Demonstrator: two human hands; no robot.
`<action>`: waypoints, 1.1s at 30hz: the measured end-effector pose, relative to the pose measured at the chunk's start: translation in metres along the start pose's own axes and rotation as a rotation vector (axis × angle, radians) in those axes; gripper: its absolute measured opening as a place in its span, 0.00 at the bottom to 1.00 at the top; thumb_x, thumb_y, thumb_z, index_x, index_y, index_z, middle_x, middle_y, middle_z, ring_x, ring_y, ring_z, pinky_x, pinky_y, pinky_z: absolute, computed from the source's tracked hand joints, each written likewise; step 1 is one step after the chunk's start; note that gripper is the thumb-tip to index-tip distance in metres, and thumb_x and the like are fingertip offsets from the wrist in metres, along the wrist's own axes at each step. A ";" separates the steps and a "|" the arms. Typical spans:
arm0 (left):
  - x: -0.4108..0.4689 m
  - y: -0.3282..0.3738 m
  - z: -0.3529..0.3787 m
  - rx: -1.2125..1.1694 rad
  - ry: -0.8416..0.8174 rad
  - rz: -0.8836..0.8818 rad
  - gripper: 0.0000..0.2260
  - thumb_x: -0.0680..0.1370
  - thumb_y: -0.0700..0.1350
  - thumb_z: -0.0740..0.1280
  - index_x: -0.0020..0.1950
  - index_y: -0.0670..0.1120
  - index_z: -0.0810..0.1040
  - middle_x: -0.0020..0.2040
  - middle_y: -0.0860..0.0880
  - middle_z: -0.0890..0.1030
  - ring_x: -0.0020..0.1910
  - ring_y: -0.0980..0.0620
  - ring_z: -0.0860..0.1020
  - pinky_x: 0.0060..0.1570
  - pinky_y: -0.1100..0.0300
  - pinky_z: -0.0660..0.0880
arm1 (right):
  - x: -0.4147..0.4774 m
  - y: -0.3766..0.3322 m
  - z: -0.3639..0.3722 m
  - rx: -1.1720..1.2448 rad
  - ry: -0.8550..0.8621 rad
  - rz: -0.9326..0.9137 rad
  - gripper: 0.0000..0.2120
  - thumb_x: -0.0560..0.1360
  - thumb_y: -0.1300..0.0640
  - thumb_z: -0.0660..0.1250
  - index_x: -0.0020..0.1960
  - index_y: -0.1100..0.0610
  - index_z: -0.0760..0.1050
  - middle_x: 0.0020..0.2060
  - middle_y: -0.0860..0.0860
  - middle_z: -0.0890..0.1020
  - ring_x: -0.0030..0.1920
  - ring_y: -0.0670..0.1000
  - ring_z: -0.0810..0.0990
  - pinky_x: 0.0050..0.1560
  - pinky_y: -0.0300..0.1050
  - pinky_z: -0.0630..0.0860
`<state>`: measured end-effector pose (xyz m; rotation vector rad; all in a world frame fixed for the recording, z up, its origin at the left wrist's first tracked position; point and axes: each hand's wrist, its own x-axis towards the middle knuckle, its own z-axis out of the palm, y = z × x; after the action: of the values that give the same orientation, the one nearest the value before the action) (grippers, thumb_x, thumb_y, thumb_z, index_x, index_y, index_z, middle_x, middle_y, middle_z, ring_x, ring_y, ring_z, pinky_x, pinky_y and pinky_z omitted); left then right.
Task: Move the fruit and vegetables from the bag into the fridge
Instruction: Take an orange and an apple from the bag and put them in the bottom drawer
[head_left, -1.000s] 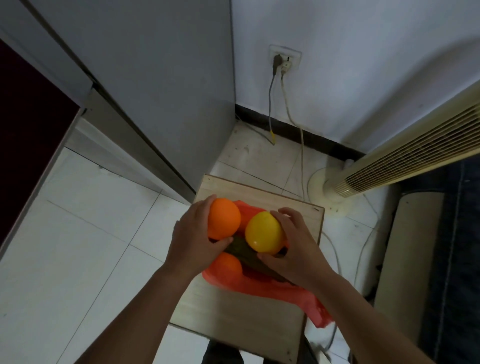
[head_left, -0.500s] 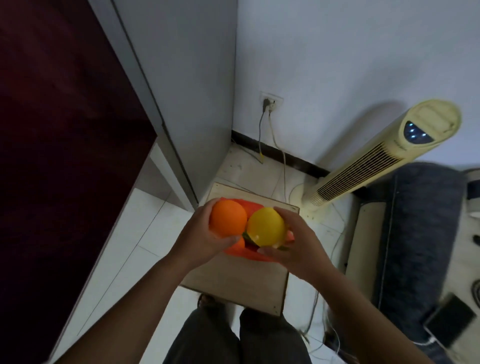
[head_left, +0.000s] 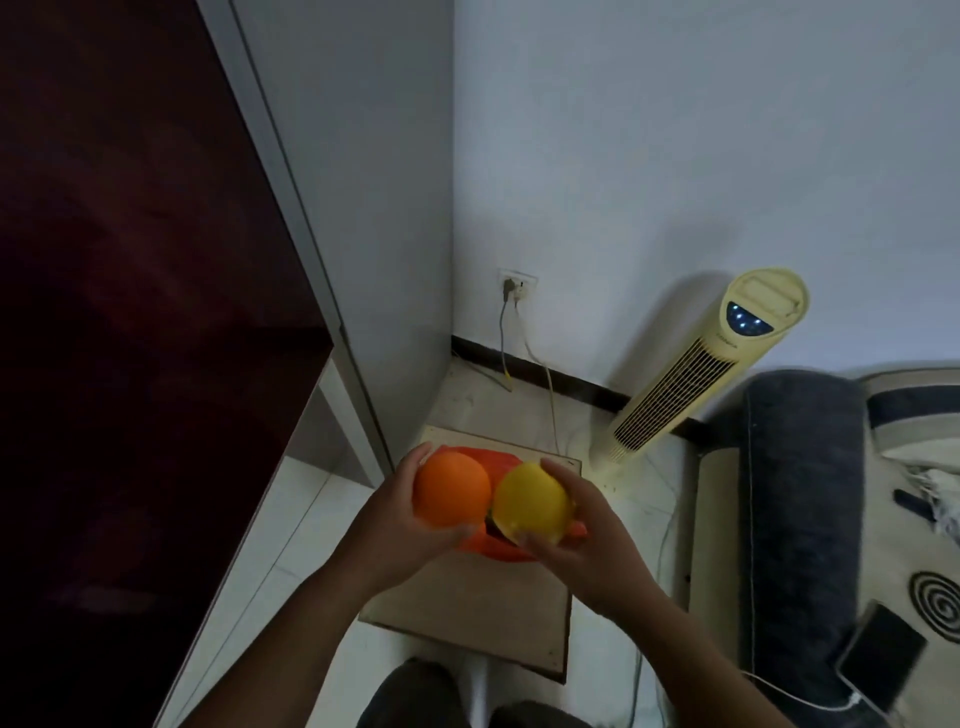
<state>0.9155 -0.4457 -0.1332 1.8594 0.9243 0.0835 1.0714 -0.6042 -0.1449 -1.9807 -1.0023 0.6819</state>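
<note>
My left hand (head_left: 395, 525) holds an orange (head_left: 451, 488) and my right hand (head_left: 582, 540) holds a yellow lemon-like fruit (head_left: 527, 501); the two fruits touch, raised above the floor. Below them lies the red plastic bag (head_left: 493, 545) on a low wooden board (head_left: 483, 613), mostly hidden by the fruit and my hands. A dark item shows in the bag between the fruits. The fridge (head_left: 332, 182) rises at the left, with a dark red door (head_left: 130, 312) and a grey side panel.
A cream tower fan (head_left: 696, 369) stands at the right by the white wall. Cables run from a wall socket (head_left: 517, 286) down to the floor. A dark sofa arm (head_left: 800, 509) and a phone (head_left: 883, 660) are at the right. White floor tiles lie below.
Both hands have lifted the orange and yellow fruit up from the bag. My view has risen and drawn back, so the fridge door, fan top and sofa came into sight.
</note>
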 end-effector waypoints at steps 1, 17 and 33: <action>-0.006 0.002 0.002 -0.021 0.020 -0.026 0.42 0.65 0.55 0.76 0.72 0.58 0.55 0.69 0.50 0.65 0.58 0.53 0.70 0.54 0.57 0.73 | -0.003 0.000 -0.003 -0.009 -0.007 -0.022 0.34 0.65 0.42 0.73 0.64 0.33 0.57 0.58 0.27 0.59 0.57 0.38 0.68 0.52 0.39 0.75; -0.144 -0.006 0.061 -0.237 0.403 -0.207 0.31 0.64 0.50 0.77 0.60 0.62 0.64 0.57 0.66 0.67 0.53 0.63 0.71 0.42 0.68 0.72 | -0.052 0.012 -0.008 0.245 -0.400 -0.103 0.42 0.61 0.51 0.79 0.66 0.36 0.58 0.61 0.33 0.67 0.61 0.40 0.71 0.55 0.44 0.76; -0.313 -0.068 0.054 -0.441 0.801 -0.314 0.29 0.65 0.50 0.76 0.61 0.62 0.67 0.60 0.61 0.71 0.55 0.56 0.74 0.38 0.68 0.74 | -0.125 -0.066 0.084 0.078 -0.772 -0.244 0.36 0.63 0.51 0.78 0.64 0.36 0.64 0.62 0.35 0.68 0.60 0.38 0.70 0.46 0.31 0.73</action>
<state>0.6813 -0.6698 -0.1090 1.2352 1.5776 0.8141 0.9147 -0.6499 -0.1213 -1.4899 -1.5981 1.3656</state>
